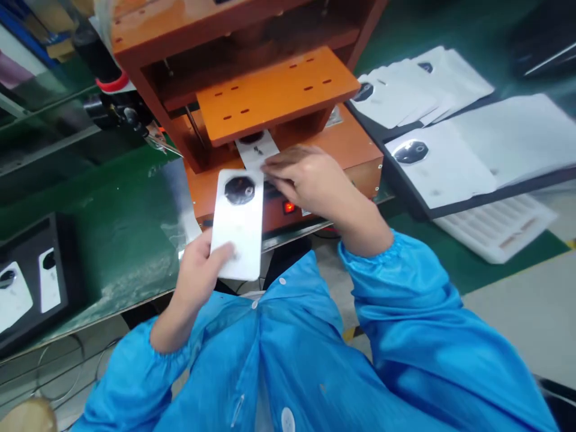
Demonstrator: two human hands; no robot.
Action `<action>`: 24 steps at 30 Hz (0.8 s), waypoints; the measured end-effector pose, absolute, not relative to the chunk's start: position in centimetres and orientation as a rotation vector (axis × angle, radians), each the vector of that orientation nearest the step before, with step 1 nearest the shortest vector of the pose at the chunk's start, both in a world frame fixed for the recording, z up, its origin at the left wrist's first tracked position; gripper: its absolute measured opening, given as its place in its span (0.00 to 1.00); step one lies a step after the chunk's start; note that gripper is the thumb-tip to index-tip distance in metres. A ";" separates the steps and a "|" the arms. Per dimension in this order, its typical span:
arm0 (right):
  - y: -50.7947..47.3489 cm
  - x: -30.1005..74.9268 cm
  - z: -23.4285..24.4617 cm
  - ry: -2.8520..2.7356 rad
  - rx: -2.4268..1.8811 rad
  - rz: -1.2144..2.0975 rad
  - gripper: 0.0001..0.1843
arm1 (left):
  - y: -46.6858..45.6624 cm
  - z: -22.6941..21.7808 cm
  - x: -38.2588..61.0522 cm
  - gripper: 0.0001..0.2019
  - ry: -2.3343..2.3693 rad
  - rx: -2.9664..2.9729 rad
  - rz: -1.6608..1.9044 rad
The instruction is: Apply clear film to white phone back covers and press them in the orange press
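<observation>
My left hand (200,270) is closed round the lower left edge of a white phone back panel (240,237), thumb on its face. The panel has a black octagonal camera area at its top and is tilted towards me. My right hand (310,177), slightly blurred, has its fingers pinched at the lower corner of a second white phone back panel (258,153). That panel lies partly under the raised orange plate of a press (283,93), its far end hidden. A red lit switch (289,207) glows on the press front below my right hand.
At right, several white panels (400,99) lie overlapped, with more on a black tray (432,213). A white ribbed tray (495,228) sits below them. At far left, a black tray (60,240) holds panels. A black-and-red device (110,81) stands beside the press.
</observation>
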State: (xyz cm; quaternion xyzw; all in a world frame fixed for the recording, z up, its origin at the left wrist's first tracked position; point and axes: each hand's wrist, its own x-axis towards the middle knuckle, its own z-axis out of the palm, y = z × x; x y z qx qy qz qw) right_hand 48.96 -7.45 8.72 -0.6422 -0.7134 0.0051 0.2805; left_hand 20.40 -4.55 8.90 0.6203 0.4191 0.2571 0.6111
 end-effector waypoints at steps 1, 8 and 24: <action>-7.5 49.2 9.0 -1.940 -1.703 0.028 0.17 | -5.4 7.9 18.2 0.17 1.006 1.413 0.557; -6.8 51.5 8.6 -2.023 -1.595 0.055 0.19 | -8.3 3.5 10.7 0.26 1.332 1.085 0.697; -6.1 50.2 7.4 -1.912 -1.716 -0.031 0.20 | -8.3 4.9 13.4 0.11 0.769 2.171 0.637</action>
